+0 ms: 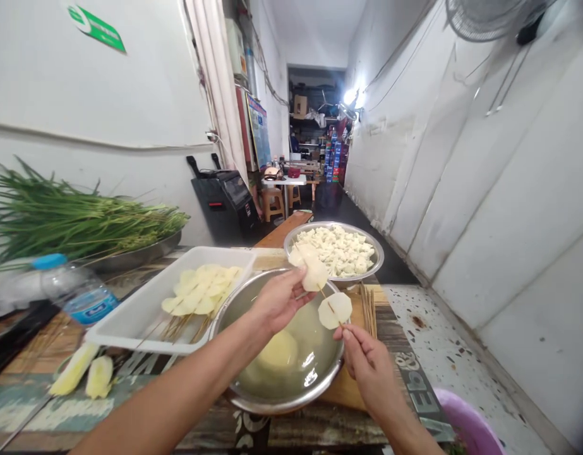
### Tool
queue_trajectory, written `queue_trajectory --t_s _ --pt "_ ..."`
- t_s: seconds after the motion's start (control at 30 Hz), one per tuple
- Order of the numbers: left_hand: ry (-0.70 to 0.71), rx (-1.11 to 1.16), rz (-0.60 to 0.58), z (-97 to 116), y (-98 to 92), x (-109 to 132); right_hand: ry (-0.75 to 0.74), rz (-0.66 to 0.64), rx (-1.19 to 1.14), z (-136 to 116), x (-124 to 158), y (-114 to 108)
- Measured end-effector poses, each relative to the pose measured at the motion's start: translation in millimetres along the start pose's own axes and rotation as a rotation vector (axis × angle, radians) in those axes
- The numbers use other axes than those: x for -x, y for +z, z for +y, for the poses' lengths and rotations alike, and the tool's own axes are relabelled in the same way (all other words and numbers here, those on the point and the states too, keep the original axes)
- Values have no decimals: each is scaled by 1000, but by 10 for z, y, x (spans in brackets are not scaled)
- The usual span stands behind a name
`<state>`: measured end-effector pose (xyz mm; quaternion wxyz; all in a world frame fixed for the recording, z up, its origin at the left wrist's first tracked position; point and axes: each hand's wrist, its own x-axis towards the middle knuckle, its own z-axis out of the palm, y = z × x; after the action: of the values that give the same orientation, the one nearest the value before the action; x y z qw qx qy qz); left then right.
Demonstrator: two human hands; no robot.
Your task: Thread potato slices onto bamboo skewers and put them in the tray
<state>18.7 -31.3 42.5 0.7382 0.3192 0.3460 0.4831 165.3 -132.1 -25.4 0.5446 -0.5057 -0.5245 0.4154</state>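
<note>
My left hand (278, 299) pinches pale potato slices (312, 269) above a steel bowl (234, 309) of water with more slices sunk in it. My right hand (367, 360) grips a thin bamboo skewer (331, 311) that runs through a round slice (335, 309) toward the slices in my left hand. Both hands hover over the bowl's right side. A white tray (144, 306) to the left holds finished skewered slices (201, 289).
A second steel bowl (376, 249) of white cauliflower pieces stands behind. Loose skewers (367, 306) lie on a board at the right. A water bottle (76, 292), peeled vegetable pieces (87, 374) and a pan of green chives (78, 221) are at the left. A purple basin (466, 423) is low right.
</note>
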Motion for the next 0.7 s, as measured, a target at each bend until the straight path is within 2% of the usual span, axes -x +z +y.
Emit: queue_trajectory --t_s 0.13,0.27,0.47,0.7 --pt "-13 -31 -33 37 51 51 3 1 1 0 49 -13" --pt "-67 -48 28 43 81 62 1 31 -8 -48 75 -2" --pt "-182 -81 67 17 132 25 -183 127 215 -165 26 17" --pt "-157 -107 27 26 115 6 -81 89 35 -54 -16 -62"
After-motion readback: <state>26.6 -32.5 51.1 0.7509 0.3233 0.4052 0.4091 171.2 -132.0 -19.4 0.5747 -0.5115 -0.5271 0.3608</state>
